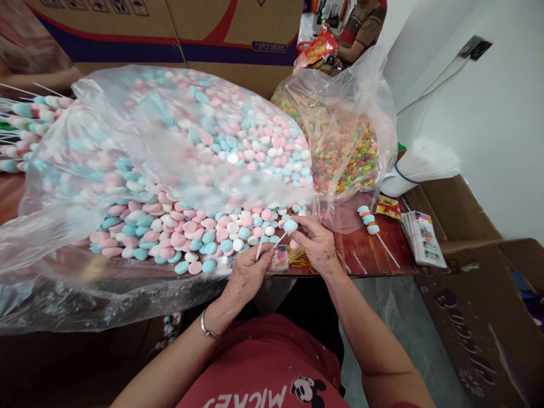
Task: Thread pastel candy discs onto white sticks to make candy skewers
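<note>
My left hand [250,273] is closed around thin white lollipop sticks [260,248], at the table's front edge. One stick slants up to the right toward a light blue marshmallow [290,225]. My right hand [315,245] pinches that marshmallow between thumb and fingers at the stick's upper end. Just behind my hands lies a loose heap of pink, white and blue marshmallows [170,226], spilling out of a big clear plastic bag [191,130]. Below my hands, a small printed card [280,257] and gold twist ties [302,259] lie on the table. A threaded marshmallow skewer [369,220] rests to the right.
A clear bag of small colourful gummy rings [344,153] stands at the back right. A bundle of white sticks [419,167], a stack of printed cards [423,239] and cardboard boxes [476,317] are at right. Finished skewers [29,130] lie far left. Two other people are behind the table.
</note>
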The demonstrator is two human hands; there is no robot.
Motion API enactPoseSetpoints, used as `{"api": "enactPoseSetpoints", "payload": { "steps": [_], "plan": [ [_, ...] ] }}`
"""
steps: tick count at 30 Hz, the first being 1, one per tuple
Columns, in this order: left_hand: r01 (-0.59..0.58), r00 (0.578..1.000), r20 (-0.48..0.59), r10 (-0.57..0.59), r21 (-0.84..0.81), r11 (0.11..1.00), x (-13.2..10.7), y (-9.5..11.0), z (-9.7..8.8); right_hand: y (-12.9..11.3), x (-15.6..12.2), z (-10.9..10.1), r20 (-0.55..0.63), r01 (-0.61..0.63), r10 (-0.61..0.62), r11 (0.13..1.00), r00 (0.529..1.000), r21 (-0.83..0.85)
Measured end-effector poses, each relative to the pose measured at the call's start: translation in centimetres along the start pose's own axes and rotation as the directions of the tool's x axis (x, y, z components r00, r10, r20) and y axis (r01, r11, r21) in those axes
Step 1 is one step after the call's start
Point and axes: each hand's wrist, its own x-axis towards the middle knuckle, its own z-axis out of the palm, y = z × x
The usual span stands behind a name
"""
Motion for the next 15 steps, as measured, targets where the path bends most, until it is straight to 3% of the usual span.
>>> {"api": "enactPoseSetpoints", "payload": {
  "steps": [3, 6, 15],
  "plan": [
    [-0.015, 1.000, 0.004, 0.015, 0.015, 1.000, -0.06, 0.06, -0.02, -0.59, -0.18, -0.32, 0.028, 0.166, -0.163, 0.967, 0.986, -0.193],
    [-0.034, 0.999, 0.001, 0.034, 0.015, 0.999, -0.14, 0.04, -0.02, -0.97, -0.32, -0.41, 0.067, 0.252, -0.243, 0.919, 0.968, -0.305],
    [-0.048, 0.999, 0.013, 0.049, -0.019, 0.999, -0.31, -0.08, -0.04, -0.53, -0.61, 0.02, 0.143, 0.396, -0.371, 0.820, 0.918, -0.413]
  ]
}}
